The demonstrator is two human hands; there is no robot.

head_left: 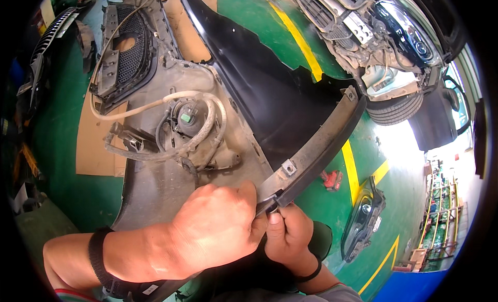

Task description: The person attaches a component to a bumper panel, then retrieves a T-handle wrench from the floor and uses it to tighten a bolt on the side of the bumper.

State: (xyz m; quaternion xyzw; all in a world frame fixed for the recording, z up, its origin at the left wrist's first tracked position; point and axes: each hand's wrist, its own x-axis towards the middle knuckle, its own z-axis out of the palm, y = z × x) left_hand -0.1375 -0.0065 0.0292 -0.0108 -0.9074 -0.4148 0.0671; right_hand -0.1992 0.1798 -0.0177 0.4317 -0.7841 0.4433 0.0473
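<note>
A black car fender (254, 73) lies ahead of me, with a curved dusty wheel arch trim strip (324, 138) along its right edge. A metal clip (289, 167) sits on the strip's inner side. My left hand (212, 227) is closed at the strip's near end, its fingers curled and facing away from view. Just right of it, my right hand (288, 233) pinches the same end from below, thumb up. Left of the fender, a dirty grey bumper cover (155, 188) lies inner side up, bearing a coiled hose (171, 97) and a round lamp (189, 118).
A black mesh grille (132, 58) lies at the upper left, near cardboard (96, 146). A red tool (332, 180) and a headlight (363, 219) rest on the green floor to the right. A partly dismantled car (389, 53) stands at the upper right, its tyre (397, 110) showing.
</note>
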